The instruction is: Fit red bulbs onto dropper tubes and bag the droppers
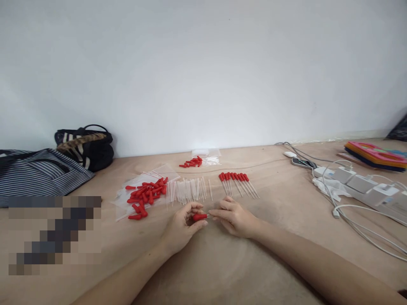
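Note:
My left hand (186,222) curls its fingers round a red rubber dropper bulb (200,217) low over the table. From the right, my right hand (237,218) pinches a thin clear dropper tube (209,215), whose end meets the bulb's neck; how deep it sits I cannot tell. Beyond my left hand lies a spread of loose clear tubes (190,190). Left of these, a heap of red bulbs (144,195) rests on clear plastic bags (122,205). Behind my right hand, several droppers with red bulbs on their tubes (238,184) lie in a row.
Near the wall lie a smaller group of red bulbs (192,162) and a bag of tubes (211,160). A striped bag (47,173) and a black bag (98,148) stand left. White chargers on a power strip (362,182), cables and colourful foam sheets (375,154) occupy the right.

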Tool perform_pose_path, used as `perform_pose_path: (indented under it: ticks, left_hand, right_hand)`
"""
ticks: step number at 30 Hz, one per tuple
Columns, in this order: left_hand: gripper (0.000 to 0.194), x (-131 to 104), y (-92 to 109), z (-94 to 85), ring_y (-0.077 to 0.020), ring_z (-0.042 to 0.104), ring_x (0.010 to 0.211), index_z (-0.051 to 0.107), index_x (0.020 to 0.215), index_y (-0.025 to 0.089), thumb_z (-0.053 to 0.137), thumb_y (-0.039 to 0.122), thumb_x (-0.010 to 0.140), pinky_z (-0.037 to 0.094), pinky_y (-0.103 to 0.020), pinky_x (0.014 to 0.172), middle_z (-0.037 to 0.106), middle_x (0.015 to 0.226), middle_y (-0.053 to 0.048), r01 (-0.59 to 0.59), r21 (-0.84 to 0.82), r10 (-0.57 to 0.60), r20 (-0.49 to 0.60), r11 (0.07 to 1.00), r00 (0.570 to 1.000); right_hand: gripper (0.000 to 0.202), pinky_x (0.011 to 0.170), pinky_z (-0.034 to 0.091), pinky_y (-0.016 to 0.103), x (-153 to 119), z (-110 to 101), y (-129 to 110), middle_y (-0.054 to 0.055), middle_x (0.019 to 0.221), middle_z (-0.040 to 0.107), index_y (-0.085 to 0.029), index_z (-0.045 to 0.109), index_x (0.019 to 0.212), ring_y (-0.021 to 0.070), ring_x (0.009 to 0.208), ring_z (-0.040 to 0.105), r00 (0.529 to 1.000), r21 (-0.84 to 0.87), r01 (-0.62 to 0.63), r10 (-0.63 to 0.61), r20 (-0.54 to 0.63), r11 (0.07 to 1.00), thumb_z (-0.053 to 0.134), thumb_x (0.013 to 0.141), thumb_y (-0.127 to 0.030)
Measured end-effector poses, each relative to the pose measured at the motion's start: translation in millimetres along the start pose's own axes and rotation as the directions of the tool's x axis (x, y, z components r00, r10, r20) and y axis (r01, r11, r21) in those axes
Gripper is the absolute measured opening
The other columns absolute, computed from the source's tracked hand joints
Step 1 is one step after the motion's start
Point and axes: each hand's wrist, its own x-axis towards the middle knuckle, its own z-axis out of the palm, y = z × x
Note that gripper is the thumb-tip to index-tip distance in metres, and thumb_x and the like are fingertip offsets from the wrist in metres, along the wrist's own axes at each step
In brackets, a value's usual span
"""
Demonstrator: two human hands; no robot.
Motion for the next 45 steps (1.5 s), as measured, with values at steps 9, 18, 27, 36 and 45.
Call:
perform_pose_path:
  ticks: [9,18,27,36,45]
  left_hand:
    - [0.026,1,9,-35.3,-0.0200,0.055,0.084,0.056,0.094,0.022,0.059,0.032,0.070,0.044,-0.031,0.073,0.059,0.092,-0.003,-0.050,0.548,0.171,-0.172,0.835,0.970]
    - [0.018,12,1,-71.5,-0.0243,0.054,0.090,0.061,0.076,0.021,0.057,0.037,0.068,0.042,-0.034,0.076,0.062,0.085,-0.004,0.060,0.689,0.146,-0.237,0.722,0.960]
    - [0.019,14,3,-76.9,-0.0257,0.053,0.089,0.062,0.076,0.020,0.056,0.037,0.069,0.041,-0.035,0.076,0.062,0.084,-0.005,0.101,0.724,0.108,-0.237,0.682,0.966]
    - [0.022,15,0,-100.8,-0.0245,0.055,0.081,0.063,0.075,0.018,0.054,0.038,0.069,0.041,-0.033,0.072,0.063,0.081,-0.007,0.184,0.820,0.070,-0.262,0.543,0.962]
    - [0.033,14,-4,-107.6,-0.0253,0.054,0.086,0.065,0.084,0.018,0.052,0.046,0.071,0.039,-0.034,0.072,0.062,0.088,-0.008,0.309,0.852,0.055,-0.365,0.423,0.929]
  right_hand:
    - [0.022,0.070,0.028,0.029,-8,-18,30,0.004,0.069,0.061,-0.018,0.061,0.071,0.0147,0.069,0.053,0.818,-0.156,-0.568,0.533,-0.215,0.808,0.044,0.081,-0.027]
    - [0.028,0.076,0.025,0.036,-7,-20,65,0.006,0.074,0.066,-0.019,0.063,0.077,0.0203,0.074,0.057,0.407,-0.246,-0.899,0.898,-0.169,0.362,0.039,0.081,-0.034]
    - [0.026,0.079,0.025,0.038,-1,-14,65,0.009,0.080,0.065,-0.018,0.062,0.089,0.0231,0.082,0.058,0.343,-0.277,-0.916,0.926,-0.158,0.291,0.041,0.081,-0.032]
    - [0.024,0.079,0.023,0.036,25,-1,41,0.006,0.088,0.064,-0.019,0.061,0.080,0.0206,0.085,0.055,0.543,-0.264,-0.830,0.820,-0.181,0.492,0.042,0.080,-0.032]
    - [0.026,0.079,0.024,0.041,85,27,41,0.015,0.088,0.064,-0.013,0.064,0.081,0.0262,0.085,0.056,0.417,-0.348,-0.841,0.906,0.070,0.414,0.047,0.074,-0.031]
